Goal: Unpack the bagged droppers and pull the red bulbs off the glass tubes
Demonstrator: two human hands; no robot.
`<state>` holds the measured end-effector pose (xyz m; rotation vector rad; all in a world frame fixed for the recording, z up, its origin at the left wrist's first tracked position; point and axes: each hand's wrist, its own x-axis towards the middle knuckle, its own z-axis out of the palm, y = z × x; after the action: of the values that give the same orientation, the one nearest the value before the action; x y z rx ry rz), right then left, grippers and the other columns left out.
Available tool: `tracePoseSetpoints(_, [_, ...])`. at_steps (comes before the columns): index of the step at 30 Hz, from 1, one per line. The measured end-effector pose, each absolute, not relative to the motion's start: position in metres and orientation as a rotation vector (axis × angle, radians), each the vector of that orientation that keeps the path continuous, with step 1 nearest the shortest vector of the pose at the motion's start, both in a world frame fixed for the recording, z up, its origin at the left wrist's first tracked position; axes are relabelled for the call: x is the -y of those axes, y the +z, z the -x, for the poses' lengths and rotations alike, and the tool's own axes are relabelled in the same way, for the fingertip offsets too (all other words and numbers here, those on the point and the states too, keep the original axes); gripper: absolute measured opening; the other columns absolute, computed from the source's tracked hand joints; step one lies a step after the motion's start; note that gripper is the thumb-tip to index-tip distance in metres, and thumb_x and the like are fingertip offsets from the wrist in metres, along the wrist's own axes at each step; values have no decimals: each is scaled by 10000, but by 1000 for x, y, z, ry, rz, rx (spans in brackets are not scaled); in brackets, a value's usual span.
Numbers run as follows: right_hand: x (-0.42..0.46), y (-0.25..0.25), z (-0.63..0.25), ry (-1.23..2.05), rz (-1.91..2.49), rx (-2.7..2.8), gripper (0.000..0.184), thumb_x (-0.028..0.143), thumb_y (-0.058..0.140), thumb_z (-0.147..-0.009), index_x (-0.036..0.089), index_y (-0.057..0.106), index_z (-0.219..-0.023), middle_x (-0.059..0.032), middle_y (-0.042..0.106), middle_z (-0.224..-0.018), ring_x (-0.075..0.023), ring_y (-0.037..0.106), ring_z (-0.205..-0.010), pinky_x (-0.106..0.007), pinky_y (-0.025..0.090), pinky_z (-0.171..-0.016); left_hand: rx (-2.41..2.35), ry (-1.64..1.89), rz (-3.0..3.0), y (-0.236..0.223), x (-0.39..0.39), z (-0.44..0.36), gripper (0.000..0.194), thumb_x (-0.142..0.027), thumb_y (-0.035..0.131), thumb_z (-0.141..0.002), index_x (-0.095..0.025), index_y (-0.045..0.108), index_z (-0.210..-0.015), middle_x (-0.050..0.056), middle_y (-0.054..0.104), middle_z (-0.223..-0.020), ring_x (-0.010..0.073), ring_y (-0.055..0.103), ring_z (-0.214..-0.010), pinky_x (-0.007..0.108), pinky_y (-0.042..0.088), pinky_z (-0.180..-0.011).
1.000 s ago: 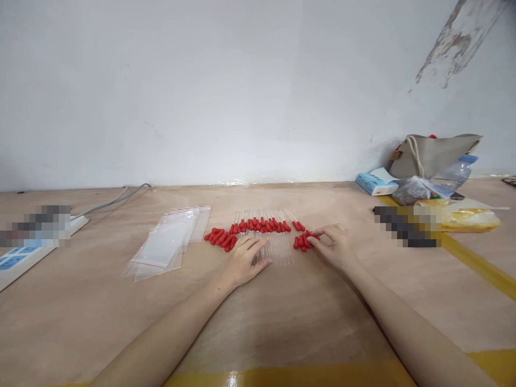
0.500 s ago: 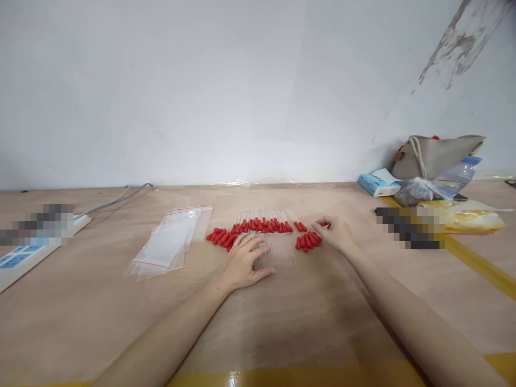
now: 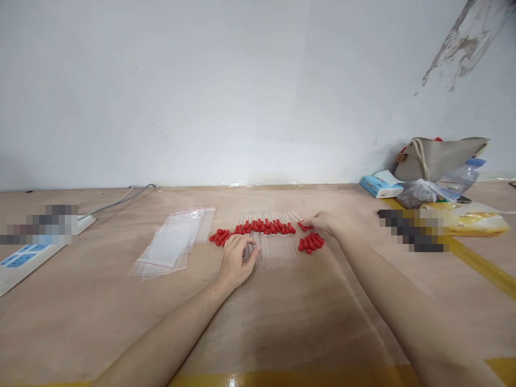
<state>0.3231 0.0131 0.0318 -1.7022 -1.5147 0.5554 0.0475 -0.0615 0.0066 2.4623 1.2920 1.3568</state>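
Note:
Clear thin-tubed droppers with red rubber bulbs lie in a row [image 3: 264, 227] at mid-table, some tubes pointing to the wall and others [image 3: 280, 252] toward me. My left hand [image 3: 236, 262] rests at the left side of the near tubes, thumb and fingers curled together. Clear tubes show by its fingertips, but what they grip is unclear. Past that hand lie more red bulbs [image 3: 220, 236], partly covered by it. My right hand [image 3: 322, 221] pinches a red-bulbed dropper [image 3: 301, 226] at the row's right end. Just below it sits a cluster of red bulbs [image 3: 311, 243].
Flat clear zip bags [image 3: 173, 242] lie left of the droppers. Farther left is a white power strip [image 3: 44, 252] with a grey cable [image 3: 121, 202]. At the right are a blue tissue pack [image 3: 381, 184], a grey bag [image 3: 443, 156] and a yellow packet [image 3: 479, 221].
My right hand has moved left and away from me onto the dropper at the row's end. My left hand's spread thumb and fingers have drawn together, and the hand has shifted slightly left.

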Motion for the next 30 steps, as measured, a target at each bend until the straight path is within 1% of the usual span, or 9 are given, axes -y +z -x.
tracePoseSetpoints(4, [11,49,-311,511,1801,1540,201,354,637,-595,174,578,-529,-7,552,-473,-125,495,-467,-241,341,-449,-1250,1378,-2460,6,63,-44,104,-260,491,-800,-173,512,-851,38,566,-829,170,499,-810,327,407,-754])
tracePoseSetpoints(7, [42,46,-288,285,1553,1732,187,351,577,-694,180,601,-763,-22,616,-658,-129,535,-581,-242,384,-535,-1251,1446,-2505,8,66,-43,193,-249,512,-786,-167,510,-960,71,551,-954,192,487,-926,361,390,-838])
tracePoseSetpoints(9, [62,35,-272,51,1341,1902,191,305,553,-745,188,600,-889,-38,629,-762,-148,548,-711,-277,387,-664,-1282,1488,-2564,9,68,-43,279,-255,521,-782,-171,503,-1049,97,517,-1069,215,457,-1020,396,353,-899])
tracePoseSetpoints(10, [70,28,-265,-86,1268,1962,168,284,534,-773,205,604,-904,-42,631,-814,-157,542,-775,-300,364,-724,-1296,1481,-2608,9,69,-43,313,-262,522,-784,-179,500,-1085,106,496,-1121,227,439,-1059,412,335,-918])
tracePoseSetpoints(12, [84,13,-254,-277,1174,2031,130,254,518,-799,227,612,-884,-32,629,-818,-153,525,-791,-320,319,-759,-1298,1421,-2712,8,70,-45,318,-273,521,-791,-208,518,-1102,101,485,-1171,243,421,-1097,434,315,-927])
tracePoseSetpoints(16, [96,-3,-243,-396,1092,2085,122,243,520,-802,228,615,-877,-13,617,-757,-133,496,-732,-316,281,-747,-1173,1258,-2908,5,70,-48,180,-266,525,-802,-271,607,-962,26,613,-980,216,493,-996,471,257,-945])
tracePoseSetpoints(20, [98,-4,-242,-394,1087,2108,113,244,505,-807,218,614,-818,-9,601,-705,-132,472,-710,-326,262,-766,-1138,1142,-2986,4,72,-49,135,-251,505,-817,-268,630,-864,-14,649,-790,178,536,-842,496,199,-967])
tracePoseSetpoints(23, [98,-2,-242,-386,1115,2115,128,241,495,-807,208,603,-746,-6,576,-649,-134,453,-693,-340,245,-785,-1152,1107,-2993,4,75,-49,137,-245,495,-820,-253,632,-822,-14,647,-740,168,537,-803,496,199,-962])
tracePoseSetpoints(30, [99,-5,-249,-423,1092,2177,135,178,482,-780,228,605,-804,4,527,-626,-137,437,-694,-355,237,-819,-1158,1121,-2974,6,75,-44,123,-226,507,-803,-249,628,-797,-21,646,-730,167,539,-794,491,214,-950])
